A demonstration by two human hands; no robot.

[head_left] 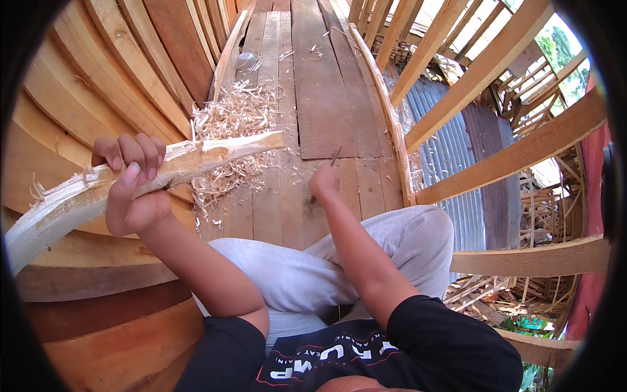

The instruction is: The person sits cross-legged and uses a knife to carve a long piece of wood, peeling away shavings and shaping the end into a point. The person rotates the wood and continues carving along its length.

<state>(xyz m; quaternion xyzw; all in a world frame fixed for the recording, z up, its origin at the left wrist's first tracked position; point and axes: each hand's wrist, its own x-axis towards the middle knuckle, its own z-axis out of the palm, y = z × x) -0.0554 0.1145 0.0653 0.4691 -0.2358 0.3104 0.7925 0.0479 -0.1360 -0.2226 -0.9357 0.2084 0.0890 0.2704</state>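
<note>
Where the left hand point(125, 193) grips: I see fingers curled round the pale branch point(222, 152), apparently to steady it across the left side.
Right hand point(325, 181): closed on a thin dark tool point(336, 155) (too small for me to identify), held apart from the branch.
Shavings point(238, 117): piled on the floorboards point(268, 209) near the branch's far end.

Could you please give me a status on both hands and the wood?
Left hand gripping pale wood. Right hand holding thin dark tool. Wood's far end free. Loose shavings heaped on floor.
</note>
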